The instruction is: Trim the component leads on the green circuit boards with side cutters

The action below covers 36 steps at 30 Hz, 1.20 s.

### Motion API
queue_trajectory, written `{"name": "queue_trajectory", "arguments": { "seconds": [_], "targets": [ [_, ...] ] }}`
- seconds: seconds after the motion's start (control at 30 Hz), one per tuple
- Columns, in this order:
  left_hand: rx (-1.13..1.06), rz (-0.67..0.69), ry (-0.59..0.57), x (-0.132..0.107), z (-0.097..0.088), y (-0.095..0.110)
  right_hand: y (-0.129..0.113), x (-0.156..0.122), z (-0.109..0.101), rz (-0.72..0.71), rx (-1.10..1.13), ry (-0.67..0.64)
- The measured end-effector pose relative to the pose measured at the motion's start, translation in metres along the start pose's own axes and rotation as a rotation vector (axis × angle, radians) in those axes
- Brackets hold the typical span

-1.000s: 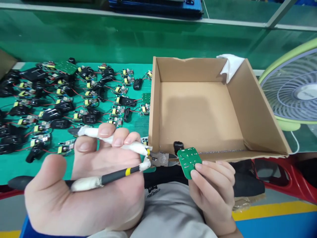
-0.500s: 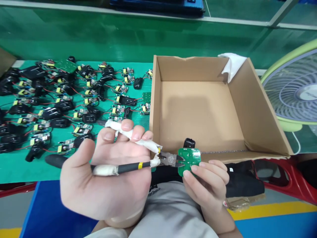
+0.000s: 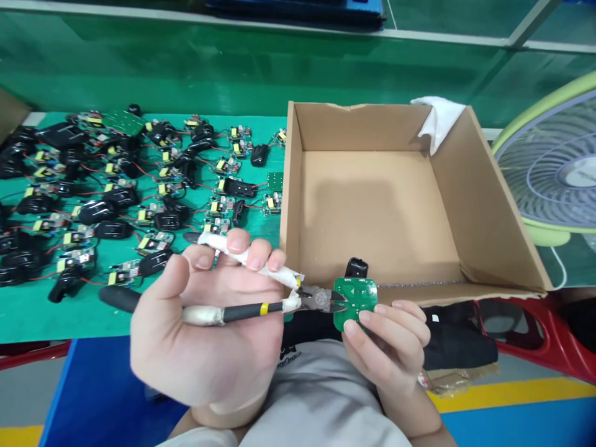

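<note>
My left hand [image 3: 223, 354], palm up, is wrapped round a pair of diagonal cutters [image 3: 321, 299] with dark handles partly bound in white tape. The fingers hook over the upper handle, and the lower one lies across the palm. The jaws point right and lie over the left part of a small green circuit board [image 3: 358, 292]; whether they touch it I cannot tell. Its lower right edge is pinched between the thumb and fingers of my right hand [image 3: 395, 341]. A black plastic part [image 3: 356, 268] shows just behind the board's upper edge.
A cardboard box [image 3: 372, 217] stands in front of me, a white cloth [image 3: 440, 124] over its far right corner. On the green mat [image 3: 28, 316] at left lie many circuit boards wired to black housings [image 3: 97, 212]. A fan [image 3: 559, 167] stands at right.
My left palm and thumb have shifted a little to the right, and the cutters' handles have come slightly closer together. The board and my right hand have hardly moved.
</note>
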<state>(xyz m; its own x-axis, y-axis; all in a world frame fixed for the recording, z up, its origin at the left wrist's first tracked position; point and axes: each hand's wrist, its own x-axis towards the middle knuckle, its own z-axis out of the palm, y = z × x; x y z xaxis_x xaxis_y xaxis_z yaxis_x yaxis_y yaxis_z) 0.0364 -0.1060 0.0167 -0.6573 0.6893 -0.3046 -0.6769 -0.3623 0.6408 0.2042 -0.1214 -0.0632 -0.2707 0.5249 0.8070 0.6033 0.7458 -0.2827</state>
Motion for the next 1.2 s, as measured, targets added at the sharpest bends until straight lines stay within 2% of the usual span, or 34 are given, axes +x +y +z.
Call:
{"name": "queue_trajectory", "arguments": {
  "seconds": [0.53,0.8,1.2],
  "targets": [
    [0.038,0.110,-0.063,0.0044,0.0000,-0.0024,-0.0003,-0.0019,0.0001,0.014,0.021,-0.006],
    [0.014,0.152,-0.162,0.0051,-0.0017,-0.0014,-0.0024,0.0011,0.0033,0.018,0.064,0.037],
    [0.070,0.037,-0.060,0.0029,0.0023,0.0008,-0.0033,0.0026,0.0032,0.022,0.075,0.027]
  ]
}}
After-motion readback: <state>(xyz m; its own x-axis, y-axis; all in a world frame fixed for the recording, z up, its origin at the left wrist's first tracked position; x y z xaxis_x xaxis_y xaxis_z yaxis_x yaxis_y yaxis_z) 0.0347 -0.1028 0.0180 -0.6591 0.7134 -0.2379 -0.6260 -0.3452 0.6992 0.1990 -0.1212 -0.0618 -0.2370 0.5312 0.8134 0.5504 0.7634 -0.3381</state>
